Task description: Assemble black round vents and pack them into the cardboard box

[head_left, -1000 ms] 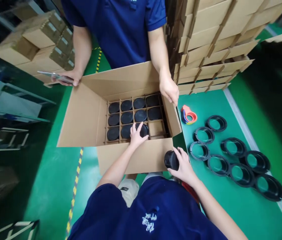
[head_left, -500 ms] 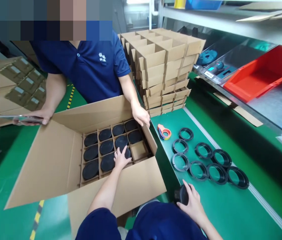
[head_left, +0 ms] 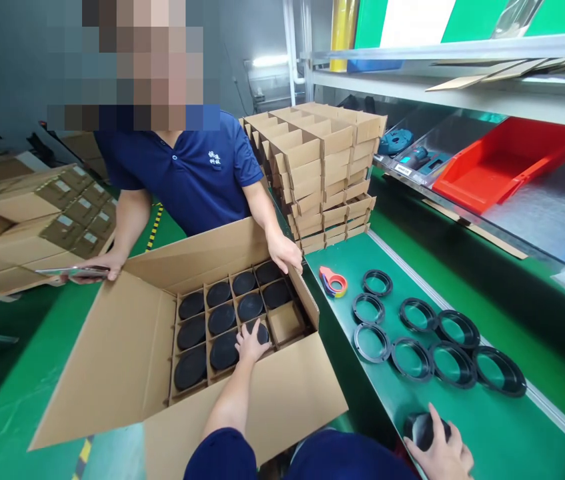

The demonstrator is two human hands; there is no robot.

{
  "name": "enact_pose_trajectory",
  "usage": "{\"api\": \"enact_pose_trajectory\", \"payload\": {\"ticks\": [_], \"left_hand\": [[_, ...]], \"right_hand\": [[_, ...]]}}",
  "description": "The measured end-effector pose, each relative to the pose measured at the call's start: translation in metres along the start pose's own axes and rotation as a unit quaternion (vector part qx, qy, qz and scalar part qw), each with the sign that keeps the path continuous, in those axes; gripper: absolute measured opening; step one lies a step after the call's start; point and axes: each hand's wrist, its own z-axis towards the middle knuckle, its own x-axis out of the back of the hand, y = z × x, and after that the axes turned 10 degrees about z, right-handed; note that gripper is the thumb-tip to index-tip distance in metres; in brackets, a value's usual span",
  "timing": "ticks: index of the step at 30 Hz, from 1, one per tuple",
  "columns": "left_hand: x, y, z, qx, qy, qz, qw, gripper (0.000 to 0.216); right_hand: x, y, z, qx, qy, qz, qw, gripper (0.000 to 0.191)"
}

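My left hand [head_left: 252, 343] is inside the open cardboard box, its fingers curled about a black round part [head_left: 263, 333] in a front-row compartment. That part is partly hidden beneath the hand. Several similar black round parts [head_left: 221, 319] sit in the cells of the cardboard divider, and the cell at the front right holds none. Low on the green table, my right hand [head_left: 442, 443] grips another black round part [head_left: 425, 430] at its side, thumb and fingers around the rim. Several black rings [head_left: 412, 360] lie on the table beyond it.
Across the box [head_left: 102, 360] stands a person [head_left: 182, 180] with one hand on its edge and a phone in the other. Stacked cardboard dividers [head_left: 312, 167] stand at the back. A tape dispenser [head_left: 333, 283] lies near the table edge; a red bin [head_left: 507, 167] sits on the shelf.
The view has tilted up and shifted. My right hand has moved with its black round part from beside the table edge onto the table. My left hand stays at the same compartment.
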Motion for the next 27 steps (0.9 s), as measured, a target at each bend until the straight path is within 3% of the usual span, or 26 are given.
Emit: {"api": "enact_pose_trajectory", "payload": {"ticks": [9,14,20,27], "left_hand": [[-0.008,0.0,0.006,-0.006,0.008,0.017,1.0,0.091],[-0.013,0.0,0.011,-0.042,0.009,0.013,0.999,0.092],[-0.02,0.0,0.018,-0.051,-0.04,-0.025,0.998,0.078],[-0.02,-0.003,0.021,-0.053,-0.044,-0.036,0.997,0.079]], "right_hand": [[-0.003,0.008,0.011,-0.011,0.034,-0.032,0.999,0.104],[-0.007,0.018,0.02,-0.022,0.033,-0.037,0.999,0.106],[-0.008,0.017,0.018,0.013,0.049,-0.042,0.998,0.102],[-0.005,0.01,0.017,0.043,0.052,-0.069,0.995,0.091]]}}
